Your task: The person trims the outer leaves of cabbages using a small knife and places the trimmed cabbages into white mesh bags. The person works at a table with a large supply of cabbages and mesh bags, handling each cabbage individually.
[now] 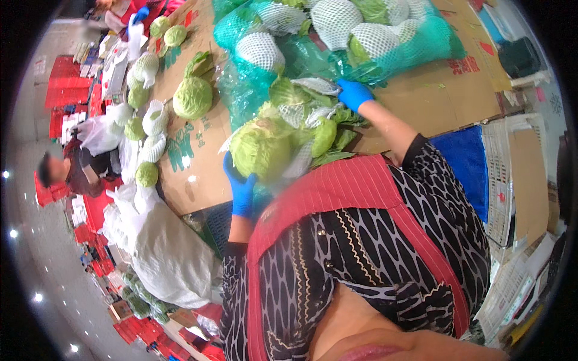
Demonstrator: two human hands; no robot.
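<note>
My left hand (240, 185), in a blue glove, holds a pale green cabbage (259, 146) from its near left side. My right hand (354, 94), also gloved in blue, is closed on a silvery item (318, 85), perhaps a blade or a foam net; which one I cannot tell. Between the hands lie loose cabbage leaves (326, 135) and crumpled white foam netting (291, 115). Beyond them, a green plastic bag (415, 56) holds several cabbages in white foam nets (336, 22). A bare cabbage (193, 98) rests on the cardboard left of the bag.
Cardboard (456, 90) covers the table. Along its left side are several cabbages, some in foam nets (154, 118), and white plastic bags. A white sack (174, 252) stands at lower left, a white plastic crate (496, 180) at right. Another person's blue-gloved hand (141, 16) shows at upper left.
</note>
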